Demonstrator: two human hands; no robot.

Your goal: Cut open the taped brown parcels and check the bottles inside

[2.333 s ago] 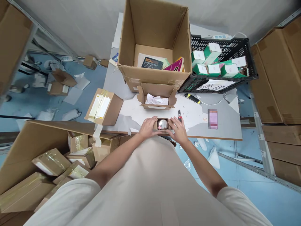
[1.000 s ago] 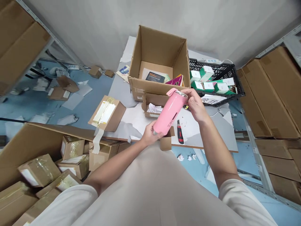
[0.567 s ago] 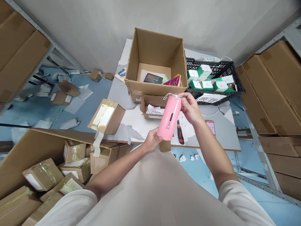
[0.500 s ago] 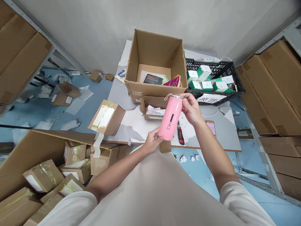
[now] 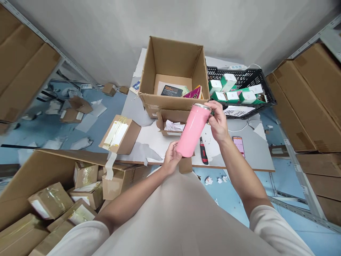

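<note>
A pink bottle (image 5: pixel 194 131) with a silver rim at its top is held tilted above the table, its upper end leaning right. My left hand (image 5: pixel 172 158) grips its lower end, and my right hand (image 5: pixel 218 119) holds it near the rim with closed fingers. Its printed side is turned mostly out of sight. Behind the bottle, a small open carton (image 5: pixel 173 114) holds crumpled white paper (image 5: pixel 173 126). A red and black utility knife (image 5: pixel 204 152) lies on the table just right of the bottle.
A large open box (image 5: pixel 173 101) with books stands at the back. Beside it sits a black crate (image 5: pixel 247 74) of green-and-white boxes. A taped parcel (image 5: pixel 121 133) rests at the table's left, a phone (image 5: pixel 239 145) at the right. Lower left, a big carton (image 5: pixel 71 155) holds several parcels.
The bottle has been rotated in my hands, so its black lettering has turned away to the left. The strap loop by its rim no longer shows.
</note>
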